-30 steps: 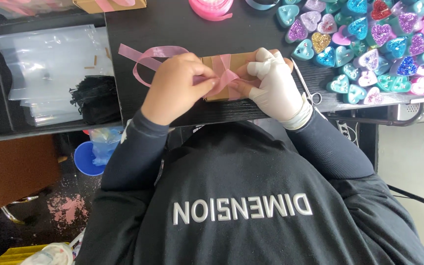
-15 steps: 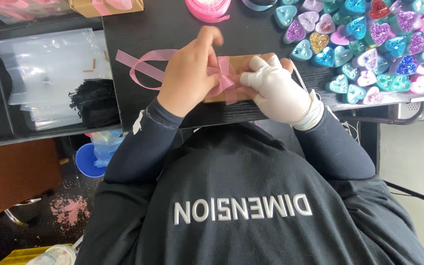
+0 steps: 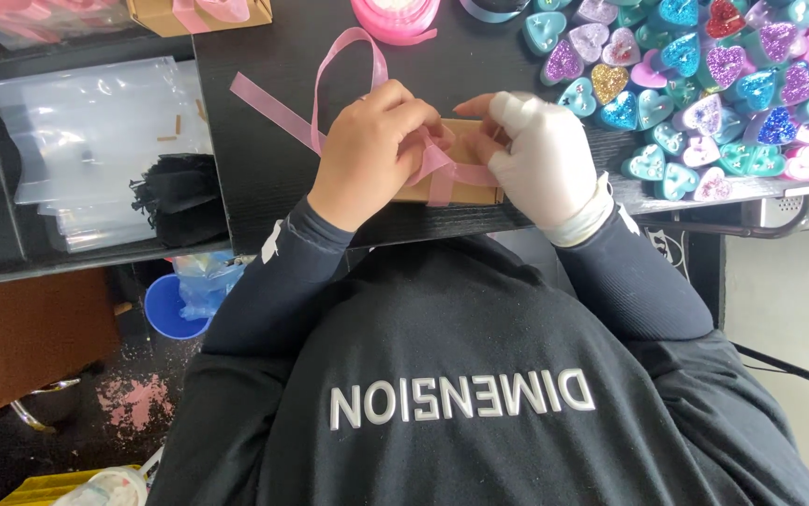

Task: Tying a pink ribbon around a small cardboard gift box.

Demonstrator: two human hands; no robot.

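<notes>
A small brown cardboard box lies at the near edge of the black table, wrapped with pink ribbon. My left hand, bare, rests on the box's left half and pinches the ribbon where it crosses. My right hand, in a white glove, grips the ribbon at the box's right side. A long ribbon tail loops away to the upper left across the table.
Several glittery heart-shaped boxes crowd the table's right. A pink ribbon spool and another ribboned brown box sit at the far edge. A black tray with clear plastic bags stands left. A blue bucket is on the floor.
My left hand has come down from a raised position onto the box, pulling the ribbon in. The ribbon tail now stands up in a tall loop at upper left.
</notes>
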